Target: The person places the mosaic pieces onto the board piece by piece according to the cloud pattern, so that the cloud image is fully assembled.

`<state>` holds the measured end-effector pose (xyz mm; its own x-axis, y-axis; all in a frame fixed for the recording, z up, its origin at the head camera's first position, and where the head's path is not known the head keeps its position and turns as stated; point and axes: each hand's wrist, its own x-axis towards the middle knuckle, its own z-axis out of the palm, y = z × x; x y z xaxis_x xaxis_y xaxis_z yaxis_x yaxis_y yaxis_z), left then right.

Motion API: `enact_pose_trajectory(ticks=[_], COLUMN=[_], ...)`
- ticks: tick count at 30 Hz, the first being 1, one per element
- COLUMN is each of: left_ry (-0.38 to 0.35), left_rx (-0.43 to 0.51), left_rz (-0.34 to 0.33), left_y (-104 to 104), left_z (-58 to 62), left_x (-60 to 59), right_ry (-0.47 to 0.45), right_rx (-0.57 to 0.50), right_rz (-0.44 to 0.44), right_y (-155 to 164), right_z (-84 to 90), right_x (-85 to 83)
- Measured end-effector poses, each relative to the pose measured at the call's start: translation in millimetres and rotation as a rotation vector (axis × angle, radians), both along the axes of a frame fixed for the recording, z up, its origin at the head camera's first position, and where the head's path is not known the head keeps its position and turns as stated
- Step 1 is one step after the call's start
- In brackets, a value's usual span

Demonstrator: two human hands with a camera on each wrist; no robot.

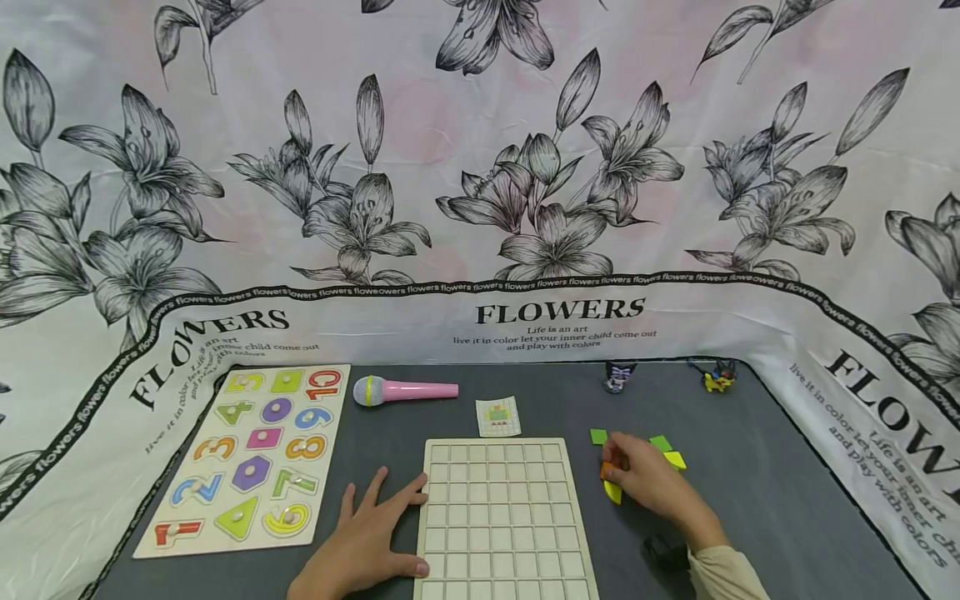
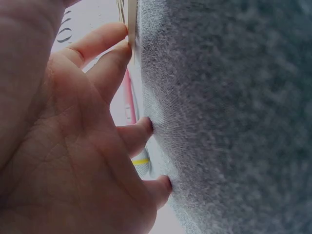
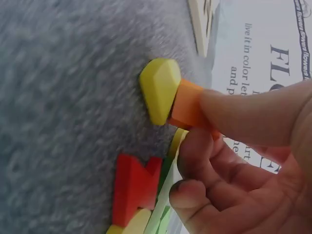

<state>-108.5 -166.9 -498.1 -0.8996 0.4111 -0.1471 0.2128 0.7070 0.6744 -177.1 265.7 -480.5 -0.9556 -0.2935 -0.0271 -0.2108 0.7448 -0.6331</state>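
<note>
My right hand (image 1: 648,483) pinched an orange block (image 3: 187,108) beside a yellow block (image 3: 158,90); my left hand (image 1: 367,537) (fingers spread, holding nothing) rested against the grid board (image 1: 502,525).

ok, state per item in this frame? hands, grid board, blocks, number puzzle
left hand: open, flat on the mat, fingertips at the grid board's edge
right hand: pinches orange block
grid board: every cell empty
number puzzle: all pieces seated
yellow block: on mat, against orange block
</note>
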Motion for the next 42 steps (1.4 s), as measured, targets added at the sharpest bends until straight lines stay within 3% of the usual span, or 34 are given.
enact_pose_trajectory(ticks=[8, 12, 29, 42], left_ry=[-0.006, -0.017, -0.018, -0.016], left_rx=[-0.004, -0.005, -0.015, -0.008], left_rz=[0.010, 0.010, 0.017, 0.015], left_y=[-2, -3, -1, 2], left_z=[0.0, -0.9, 0.4, 1.2], left_x=[1.3, 1.6, -1.2, 0.7], right_ry=[0.064, 0.051, 0.084, 0.086], right_rx=[-0.135, -0.195, -0.228, -0.246], right_rz=[-0.041, -0.026, 0.187, 0.320], right_y=[-13, -24, -90, -119], right_z=[2.5, 3.9, 4.7, -3.7], right_x=[-1.1, -3.4, -23.8, -22.8])
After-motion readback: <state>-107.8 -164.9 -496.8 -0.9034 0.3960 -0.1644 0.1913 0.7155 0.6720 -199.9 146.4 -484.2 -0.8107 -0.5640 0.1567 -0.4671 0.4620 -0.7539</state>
